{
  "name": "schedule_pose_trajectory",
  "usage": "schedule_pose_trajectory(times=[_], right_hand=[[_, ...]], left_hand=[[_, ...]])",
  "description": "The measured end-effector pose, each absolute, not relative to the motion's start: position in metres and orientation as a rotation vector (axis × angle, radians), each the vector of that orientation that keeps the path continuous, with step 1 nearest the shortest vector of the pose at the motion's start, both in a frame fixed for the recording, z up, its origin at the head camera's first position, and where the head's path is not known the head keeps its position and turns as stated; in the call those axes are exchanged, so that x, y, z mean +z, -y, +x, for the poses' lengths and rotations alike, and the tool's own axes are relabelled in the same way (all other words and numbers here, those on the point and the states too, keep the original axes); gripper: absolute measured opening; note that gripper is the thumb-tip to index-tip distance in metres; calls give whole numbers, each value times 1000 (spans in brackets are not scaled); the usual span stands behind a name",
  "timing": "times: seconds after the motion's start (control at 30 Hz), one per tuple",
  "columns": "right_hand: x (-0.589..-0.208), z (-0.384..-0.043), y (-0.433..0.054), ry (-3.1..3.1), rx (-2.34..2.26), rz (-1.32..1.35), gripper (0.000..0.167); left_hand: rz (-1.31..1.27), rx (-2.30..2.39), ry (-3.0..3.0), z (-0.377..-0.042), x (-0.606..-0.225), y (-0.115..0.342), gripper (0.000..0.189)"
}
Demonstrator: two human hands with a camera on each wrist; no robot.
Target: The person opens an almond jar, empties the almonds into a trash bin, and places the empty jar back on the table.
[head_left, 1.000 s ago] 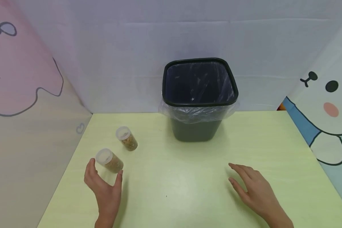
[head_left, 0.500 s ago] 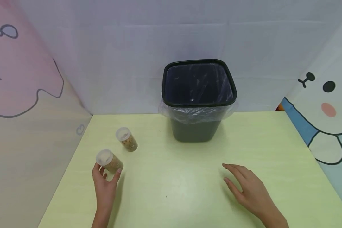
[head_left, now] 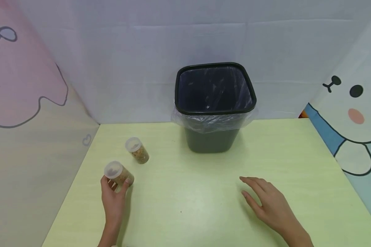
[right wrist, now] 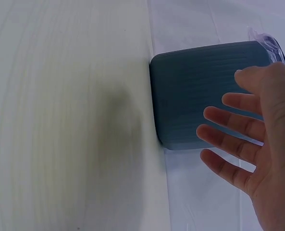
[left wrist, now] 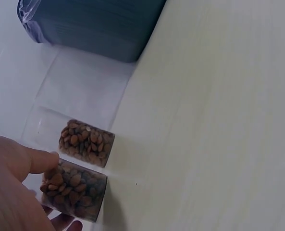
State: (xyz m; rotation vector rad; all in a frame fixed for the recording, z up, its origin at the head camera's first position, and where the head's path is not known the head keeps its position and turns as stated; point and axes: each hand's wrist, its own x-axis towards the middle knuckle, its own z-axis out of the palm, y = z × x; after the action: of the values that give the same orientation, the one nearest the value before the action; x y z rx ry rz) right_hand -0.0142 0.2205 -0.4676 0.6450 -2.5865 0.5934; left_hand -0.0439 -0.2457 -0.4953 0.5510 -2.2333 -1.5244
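Note:
My left hand (head_left: 112,202) holds the nearer jar (head_left: 121,176), its thumb on one side and the fingers round the other. The jar is clear, with a whitish lid, and stands on the table. In the left wrist view, brown almond-like nuts (left wrist: 75,190) show inside it; the hand hides its top. Just behind stands a second clear jar (head_left: 139,152) of similar brown nuts. Out over the right part of the table is my right hand (head_left: 270,206), fingers extended and spread in the right wrist view, holding nothing.
A dark square bin (head_left: 212,140) lined with a clear plastic bag stands at the back middle of the pale yellow table (head_left: 185,192). A white cloth (head_left: 136,68) hangs behind it. Printed cartoon sheets line both sides.
My left hand has closed in on the nearer jar, and its thumb and fingers now touch it. The right hand has shifted slightly left. Both jars stay in place.

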Motion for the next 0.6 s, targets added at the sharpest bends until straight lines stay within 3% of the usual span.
schedule_pose_trajectory(times=[0.33,0.6], right_hand=[[-467,-18,-222,2601,633,651,48],[-467,-19,-219,2576,648,656,47]], left_hand=[[514,-1458,2231,-42,-500,240,66],[312,-1361,2285,-43,-501,228,68]])
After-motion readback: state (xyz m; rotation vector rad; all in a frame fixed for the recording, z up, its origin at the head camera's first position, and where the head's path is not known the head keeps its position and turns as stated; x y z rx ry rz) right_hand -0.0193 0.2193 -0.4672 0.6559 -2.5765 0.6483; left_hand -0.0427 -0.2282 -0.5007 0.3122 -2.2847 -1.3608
